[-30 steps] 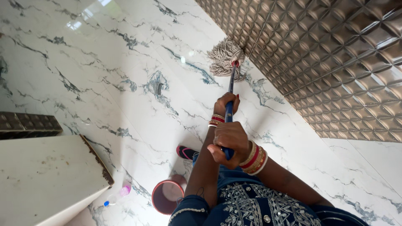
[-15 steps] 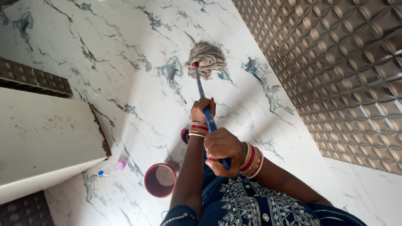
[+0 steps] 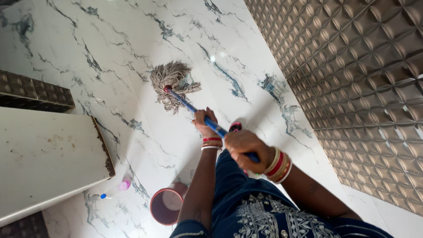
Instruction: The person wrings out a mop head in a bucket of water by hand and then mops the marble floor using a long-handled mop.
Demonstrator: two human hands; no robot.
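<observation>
- Your right hand (image 3: 246, 145) sits nearest your body, fingers wrapped tight round the upper end of the blue mop handle (image 3: 200, 115); stacked bangles ring the wrist just behind it.
- Your left hand (image 3: 203, 121) grips the same handle further down, fingers curled closed about it, so this hand is the nearer one to the mop's working end.
- The handle's long axis runs from your right hand up and to the left, slanting away from your body toward the floor; both hands lie along that line, left ahead of right.
- At the far end the grey string mop head (image 3: 172, 83) lies spread flat on the white marbled floor (image 3: 110, 53), up and left of your left hand and well apart from the patterned metallic wall (image 3: 352, 66) on the right.
- A foot in a pink-strapped sandal (image 3: 235, 127) shows just beside the handle, between your two hands; how it is planted is hard to make out.
- Low at the left, near your left elbow, stands a dark red bucket (image 3: 166, 206), and just beyond it a small clear bottle (image 3: 115, 188) with a pink end lies on the floor against a white slab (image 3: 44, 154).
- That slab's worn brown edge (image 3: 103, 145) lies left of the mop head, with open floor between them.
- Behind the slab a dark tiled ledge (image 3: 31, 92) borders the floor.
</observation>
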